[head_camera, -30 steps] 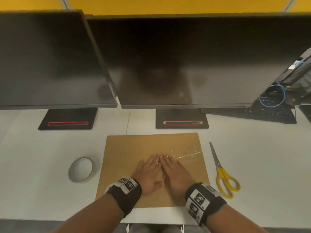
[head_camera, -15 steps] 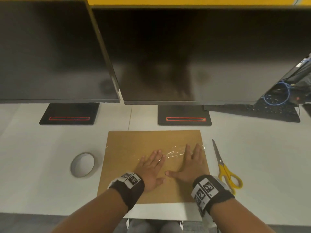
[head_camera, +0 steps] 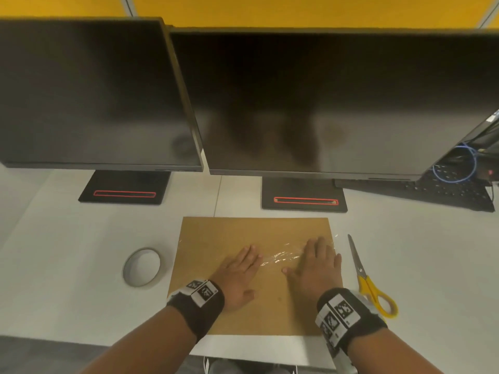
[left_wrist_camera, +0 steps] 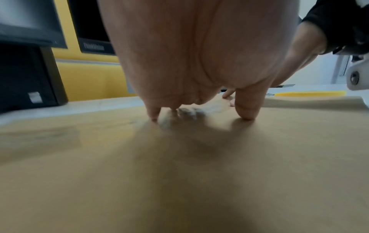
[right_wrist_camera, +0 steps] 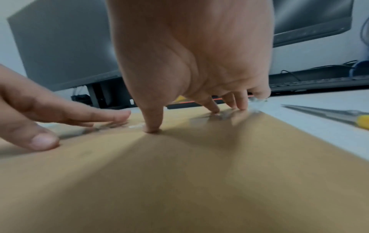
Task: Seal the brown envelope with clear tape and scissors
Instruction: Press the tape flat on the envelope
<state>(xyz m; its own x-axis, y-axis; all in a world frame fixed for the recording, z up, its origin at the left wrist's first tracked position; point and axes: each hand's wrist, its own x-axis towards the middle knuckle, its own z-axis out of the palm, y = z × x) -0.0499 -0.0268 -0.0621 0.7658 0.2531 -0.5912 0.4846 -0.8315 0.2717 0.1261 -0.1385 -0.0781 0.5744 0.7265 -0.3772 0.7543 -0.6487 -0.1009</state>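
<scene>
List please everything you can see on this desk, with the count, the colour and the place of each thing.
envelope: one, brown, flat on the desk in front of the person.
tape strip: one, clear, wrinkled, stuck across the envelope between the hands.
tape roll: one, clear, on the desk left of the envelope.
scissors: one, yellow handles, on the desk right of the envelope.
monitors: two, black, at the back of the desk.
keyboard: one, black, back right.
cable: one, blue, coiled by the keyboard.
desk: one, white.
left hand: flat on the envelope, fingers on the tape.
right hand: flat on the envelope, fingers on the tape.
</scene>
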